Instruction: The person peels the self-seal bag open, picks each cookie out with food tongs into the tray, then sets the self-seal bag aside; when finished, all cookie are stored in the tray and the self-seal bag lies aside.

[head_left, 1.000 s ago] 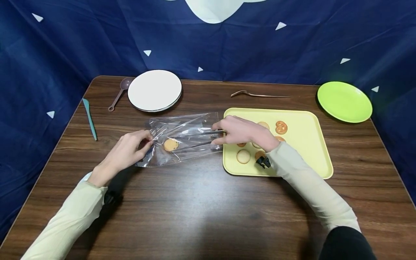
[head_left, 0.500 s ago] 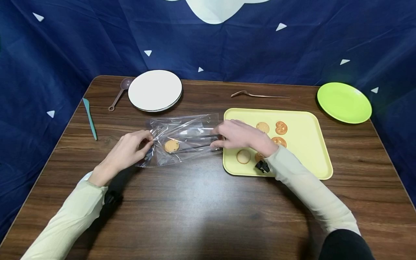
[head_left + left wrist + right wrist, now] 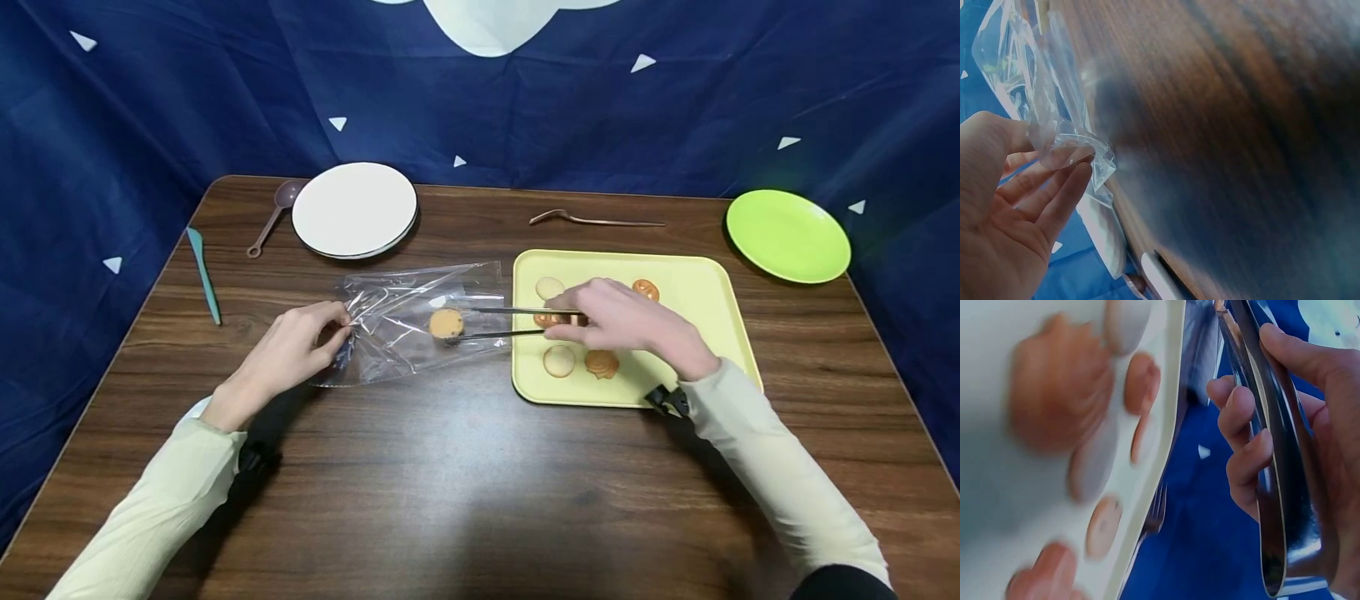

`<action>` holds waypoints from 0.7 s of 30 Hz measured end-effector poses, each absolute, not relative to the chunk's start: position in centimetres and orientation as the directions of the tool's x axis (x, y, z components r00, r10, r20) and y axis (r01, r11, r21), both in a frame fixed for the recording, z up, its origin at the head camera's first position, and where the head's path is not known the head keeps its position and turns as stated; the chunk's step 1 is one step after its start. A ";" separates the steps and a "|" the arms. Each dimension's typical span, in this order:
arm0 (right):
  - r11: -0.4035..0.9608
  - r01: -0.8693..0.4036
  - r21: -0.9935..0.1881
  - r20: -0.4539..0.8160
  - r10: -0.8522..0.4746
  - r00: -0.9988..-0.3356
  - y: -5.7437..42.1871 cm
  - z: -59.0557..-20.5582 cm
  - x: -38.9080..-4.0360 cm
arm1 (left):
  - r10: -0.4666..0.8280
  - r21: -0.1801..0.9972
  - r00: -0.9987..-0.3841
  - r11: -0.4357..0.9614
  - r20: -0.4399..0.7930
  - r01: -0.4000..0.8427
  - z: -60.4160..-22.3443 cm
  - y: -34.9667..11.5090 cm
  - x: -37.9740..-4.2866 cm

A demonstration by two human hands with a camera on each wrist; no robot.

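My left hand [image 3: 300,337] pinches the gathered left end of a clear plastic bag [image 3: 393,354] lying on the table; the left wrist view shows the crinkled film [image 3: 1063,137] between thumb and fingers. My right hand [image 3: 618,317] holds metal tongs [image 3: 510,311], their bent end near the palm in the right wrist view. The tongs' arms reach leftward into the bag. At their tips is a round, speckled cookie [image 3: 446,322], one arm on each side of it. Beneath the right hand, a yellow tray [image 3: 708,333] bears several cookies, some covered by the hand.
White plates [image 3: 356,208] are stacked behind the bag. At the left lie a brownish measuring spoon [image 3: 273,221] and a teal knife [image 3: 205,275]. A copper-coloured fork [image 3: 600,222] rests behind the tray. The green plate [image 3: 787,236] stands at the back right, near a blue curtain [image 3: 637,125].
My right hand has drawn the tongs to the right, and the speckled cookie has shifted right with them toward the bag's tray-side end. My left hand stays in place on the bag.
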State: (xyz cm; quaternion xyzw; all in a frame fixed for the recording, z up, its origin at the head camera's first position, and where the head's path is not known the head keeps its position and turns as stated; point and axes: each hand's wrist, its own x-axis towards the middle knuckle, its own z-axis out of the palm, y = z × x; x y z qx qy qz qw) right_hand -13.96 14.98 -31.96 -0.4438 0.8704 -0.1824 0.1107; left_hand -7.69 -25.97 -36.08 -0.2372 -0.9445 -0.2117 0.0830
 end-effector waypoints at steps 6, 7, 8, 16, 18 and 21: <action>0.593 -0.681 -0.430 0.003 -0.753 -0.658 19.7 -32.1 -12.4 | 0.414 0.361 -0.874 0.798 0.255 0.484 -36.0 -25.9 -7.7; 0.597 -0.678 -0.428 0.014 -0.746 -0.666 20.5 -32.1 -12.1 | 0.414 0.360 -0.874 0.798 0.254 0.483 -36.0 -25.9 -7.7; 0.601 -0.676 -0.426 0.025 -0.739 -0.673 21.4 -32.1 -11.8 | 0.414 0.360 -0.875 0.799 0.252 0.482 -36.0 -25.8 -7.7; 0.690 -0.589 -0.421 0.049 -0.631 -0.774 27.5 -31.9 -8.6 | 0.407 0.360 -0.883 0.808 0.232 0.467 -36.0 -25.7 -7.7; 0.704 -0.566 -0.429 0.049 -0.608 -0.793 28.9 -31.9 -7.8 | 0.409 0.361 -0.882 0.806 0.233 0.469 -36.0 -25.7 -7.7; 0.716 -0.541 -0.441 0.050 -0.583 -0.811 30.8 -31.8 -6.6 | 0.411 0.363 -0.882 0.805 0.230 0.469 -36.0 -25.7 -7.7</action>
